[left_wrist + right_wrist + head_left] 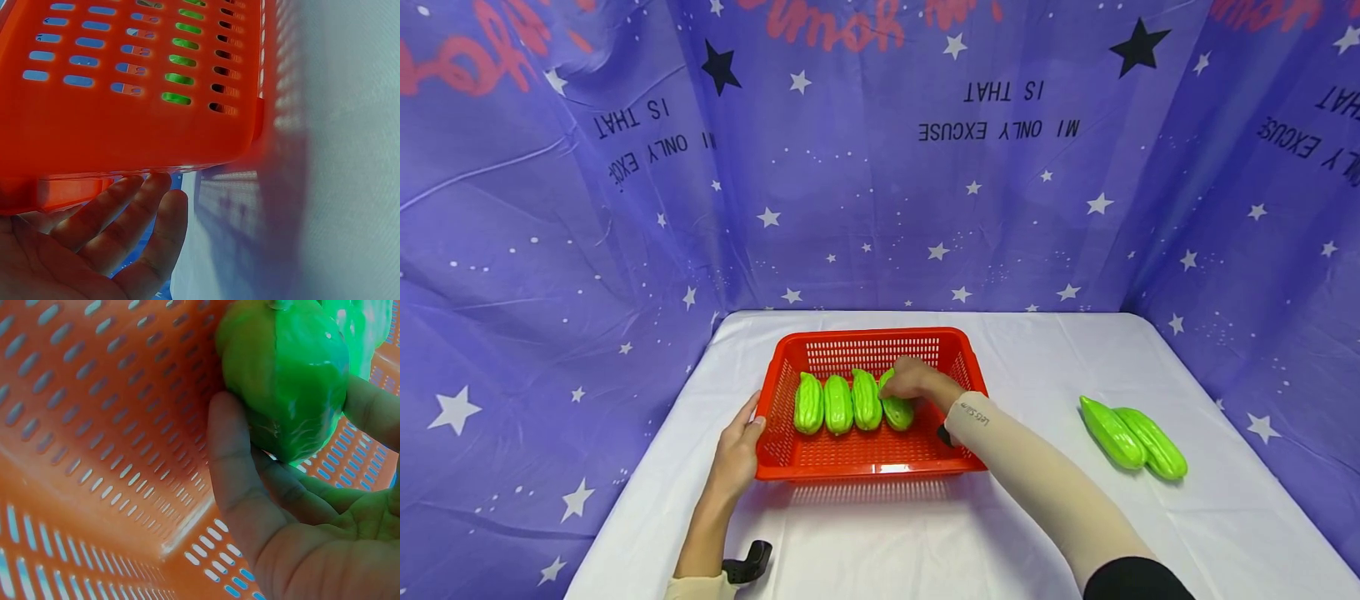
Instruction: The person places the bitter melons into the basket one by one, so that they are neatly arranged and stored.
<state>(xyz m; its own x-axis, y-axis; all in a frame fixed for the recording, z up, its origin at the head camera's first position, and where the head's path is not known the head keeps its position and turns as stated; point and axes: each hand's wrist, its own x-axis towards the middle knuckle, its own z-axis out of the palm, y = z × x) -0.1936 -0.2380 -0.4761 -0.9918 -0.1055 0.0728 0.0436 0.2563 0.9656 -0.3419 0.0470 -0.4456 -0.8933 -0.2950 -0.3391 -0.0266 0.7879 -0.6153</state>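
Note:
In the head view a red basket holds several green vegetables in a row, among them one at the left end. My right hand is inside the basket, gripping the rightmost green vegetable. In the right wrist view, fingers and thumb of my right hand lie around that green vegetable. My left hand is at the basket's left side; in the left wrist view the fingers of my left hand rest, fairly straight, against the basket wall.
Two more green vegetables lie touching on the white table, right of the basket. A purple curtain with stars hangs behind and at both sides. A black strap piece is on the left wrist.

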